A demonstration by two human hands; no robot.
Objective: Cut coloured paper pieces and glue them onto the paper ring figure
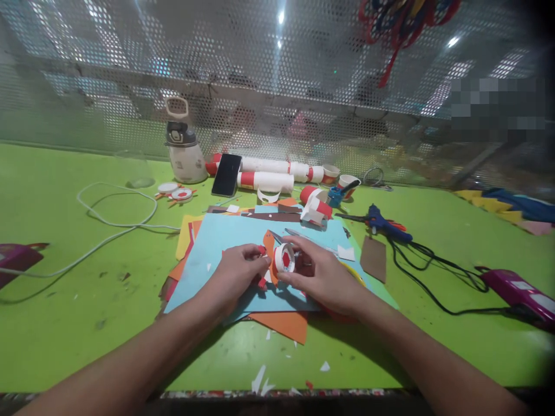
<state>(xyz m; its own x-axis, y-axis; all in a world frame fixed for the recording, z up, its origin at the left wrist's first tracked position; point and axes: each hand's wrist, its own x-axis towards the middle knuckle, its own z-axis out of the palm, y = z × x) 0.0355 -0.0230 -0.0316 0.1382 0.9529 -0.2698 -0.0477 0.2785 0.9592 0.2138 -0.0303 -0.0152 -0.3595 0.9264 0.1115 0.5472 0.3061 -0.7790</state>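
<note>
Over a stack of coloured paper, my left hand [240,271] is closed in a pinch on an orange paper cutout [269,244] with red and white parts. My right hand [325,274] curls its thumb and fingers round a small white paper disc with a raised rim [285,259] and a red shape in its middle. The disc is right against the cutout; I cannot tell whether they are joined. Beneath both hands lies a light blue sheet [199,277]. Scissors, with a yellow handle [353,273], are partly hidden behind my right hand.
A blue glue gun [379,222] with a black cord lies to the right, by a brown card piece [373,258]. Farther back are a phone [227,174], a bottle [186,159], white paper rolls [271,182] and paper cups [349,186]. A white cable [104,222] loops at left.
</note>
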